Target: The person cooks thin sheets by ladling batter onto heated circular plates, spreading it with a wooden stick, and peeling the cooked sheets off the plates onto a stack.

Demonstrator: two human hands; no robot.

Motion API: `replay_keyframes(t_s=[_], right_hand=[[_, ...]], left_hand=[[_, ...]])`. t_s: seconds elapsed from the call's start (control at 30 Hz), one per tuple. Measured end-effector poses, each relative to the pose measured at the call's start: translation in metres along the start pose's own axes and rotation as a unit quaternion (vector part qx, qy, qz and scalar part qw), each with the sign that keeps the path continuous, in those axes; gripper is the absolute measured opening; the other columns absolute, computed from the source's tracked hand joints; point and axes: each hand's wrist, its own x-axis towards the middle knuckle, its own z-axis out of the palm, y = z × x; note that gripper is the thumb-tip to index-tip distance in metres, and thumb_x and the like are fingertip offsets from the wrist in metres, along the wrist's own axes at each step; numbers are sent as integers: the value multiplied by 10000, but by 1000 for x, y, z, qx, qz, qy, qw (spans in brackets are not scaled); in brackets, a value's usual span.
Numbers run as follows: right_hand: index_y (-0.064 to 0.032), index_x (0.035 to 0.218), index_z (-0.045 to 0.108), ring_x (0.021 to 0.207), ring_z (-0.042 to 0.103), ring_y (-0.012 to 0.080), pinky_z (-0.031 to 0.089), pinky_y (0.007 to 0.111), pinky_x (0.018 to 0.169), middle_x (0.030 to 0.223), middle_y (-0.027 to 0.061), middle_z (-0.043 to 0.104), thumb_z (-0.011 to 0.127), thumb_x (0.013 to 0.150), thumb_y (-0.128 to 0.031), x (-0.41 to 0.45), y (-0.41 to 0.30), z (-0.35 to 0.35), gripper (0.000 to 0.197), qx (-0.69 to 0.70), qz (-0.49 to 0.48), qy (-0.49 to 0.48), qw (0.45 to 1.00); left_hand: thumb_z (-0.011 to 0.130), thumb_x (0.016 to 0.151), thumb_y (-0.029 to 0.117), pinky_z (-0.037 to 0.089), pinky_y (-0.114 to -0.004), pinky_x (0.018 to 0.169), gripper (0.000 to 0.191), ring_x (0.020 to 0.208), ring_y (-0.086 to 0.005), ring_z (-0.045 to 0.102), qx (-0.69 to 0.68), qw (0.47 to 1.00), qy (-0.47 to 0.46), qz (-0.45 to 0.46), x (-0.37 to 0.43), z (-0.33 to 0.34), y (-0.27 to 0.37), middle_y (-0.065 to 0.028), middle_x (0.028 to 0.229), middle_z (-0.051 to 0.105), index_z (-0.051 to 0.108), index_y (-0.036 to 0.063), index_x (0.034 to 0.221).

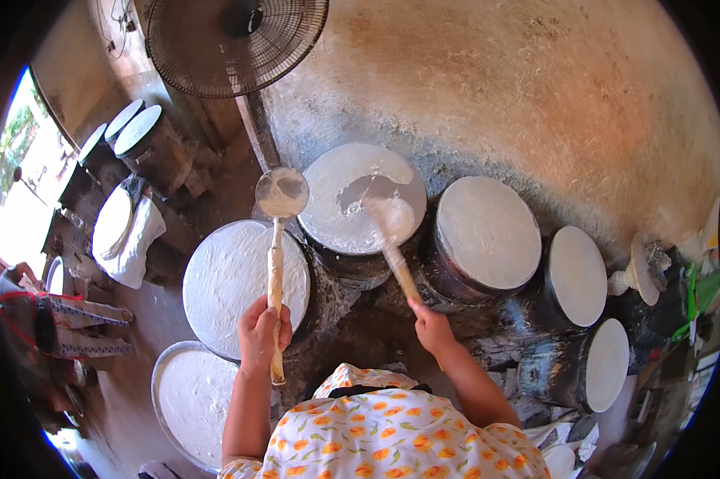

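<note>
My left hand (pixel 258 335) grips the pale wooden handle of a ladle (pixel 282 206), its round, whitish-smeared bowl raised beside the back griddle. In my right hand (pixel 434 330) is the wooden handle of a round-headed tool (pixel 391 217), blurred by motion. That head is over the back griddle (pixel 327 224), a round plate on a dark drum. White paste coats much of this plate, with a greyer patch showing in the middle. Below the ladle, a white-coated round griddle (pixel 216 281) lies beneath and beyond my left hand. Whether the right tool's head touches the plate, I cannot tell.
To the right stand several more white-topped drums, the nearest with a full round top (pixel 488 233). A wide basin of white paste (pixel 186 398) is at lower left. A fan (pixel 198 54) stands behind, near the stained wall (pixel 515 90). Other drums (pixel 156 155) stand far left.
</note>
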Motion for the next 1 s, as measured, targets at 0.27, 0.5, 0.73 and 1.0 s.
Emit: replay_keyframes(t_s=[0.27,0.5,0.73,1.0], right_hand=[[-230,1217,580,719,599,410,483,485,632,831,230,622,494,815,-9,27,50,-30,467,-157,68,-9,985],[-204,1210,584,745,620,379,489,467,660,855,222,632,503,786,13,40,41,-23,484,-87,12,-76,993],[-118,1174,609,826,607,400,494,427,699,904,243,623,482,766,57,112,68,-14,462,-10,-16,115,993],[-168,1255,549,939,599,380,490,446,808,1072,199,617,516,802,-26,129,52,-21,477,24,52,75,996]], left_hand=[[417,902,141,297,-225,343,197,369,-98,404,18,1000,14,17,7,25,-1,-39,519,477,535,20,801],[426,910,133,312,-218,341,186,383,-88,418,-16,998,53,24,9,44,8,-39,569,503,537,11,824],[411,906,107,322,-214,336,246,391,-87,434,-8,999,36,32,0,40,2,-52,691,559,559,-15,1059],[431,894,105,324,-211,316,319,377,-85,412,-79,997,24,-4,-9,25,17,-53,658,522,512,-78,1143]])
